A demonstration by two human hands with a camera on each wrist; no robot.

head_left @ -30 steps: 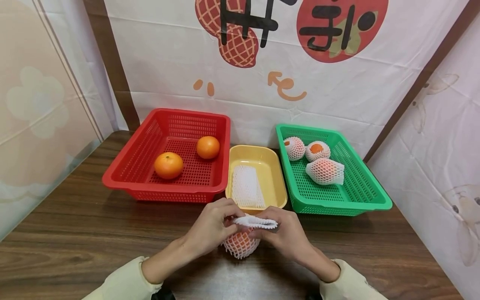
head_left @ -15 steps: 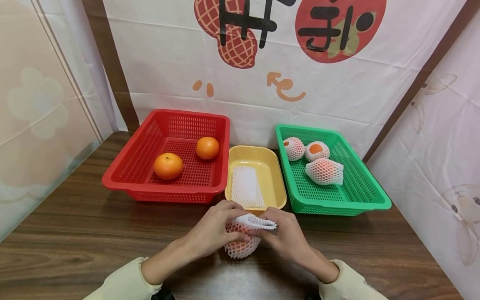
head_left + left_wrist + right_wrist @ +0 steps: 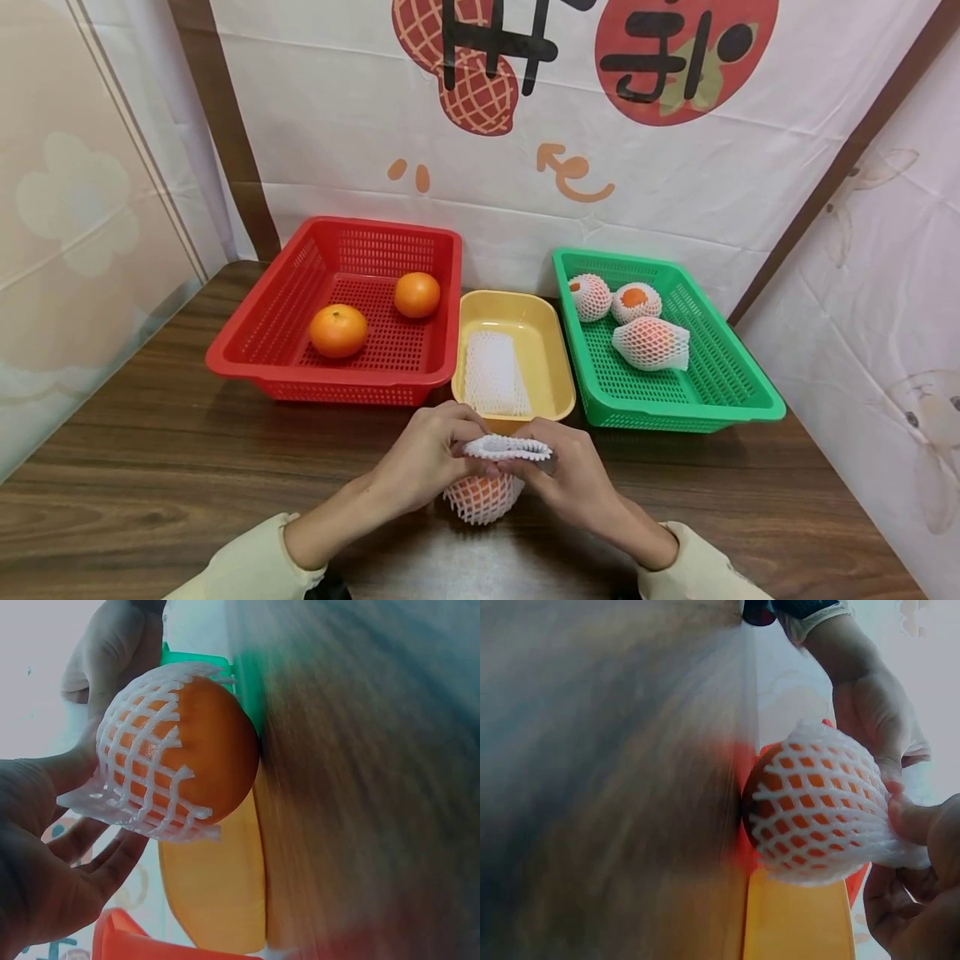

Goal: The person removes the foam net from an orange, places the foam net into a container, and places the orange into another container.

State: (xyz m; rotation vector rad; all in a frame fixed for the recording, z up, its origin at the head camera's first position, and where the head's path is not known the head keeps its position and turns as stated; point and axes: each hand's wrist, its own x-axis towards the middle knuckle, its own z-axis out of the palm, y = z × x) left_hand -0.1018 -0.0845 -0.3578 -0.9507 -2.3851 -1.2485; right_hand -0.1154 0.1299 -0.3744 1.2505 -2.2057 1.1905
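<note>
Orange (image 3: 217, 750), partly hidden by foam net (image 3: 825, 814), pinched in both hands (image 3: 429, 450) (image 3: 568, 468)

Head view high, wrist views close

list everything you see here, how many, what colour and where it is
red basket: 1, red, left on the table
bare oranges: 2, orange, in the red basket
yellow tray: 1, yellow, between the baskets
spare nets: count unclear, white, in the yellow tray
green basket: 1, green, right on the table
netted fruits: 3, orange under white nets, in the green basket
held orange: 1, orange, partly inside the foam net
foam net: 1, white, between the hands
table: 1, brown, underneath
backdrop: white, printed, behind
left hand, right hand: 1 each, pinching the foam net
sleeves: 2, pale yellow, bottom edge
</note>
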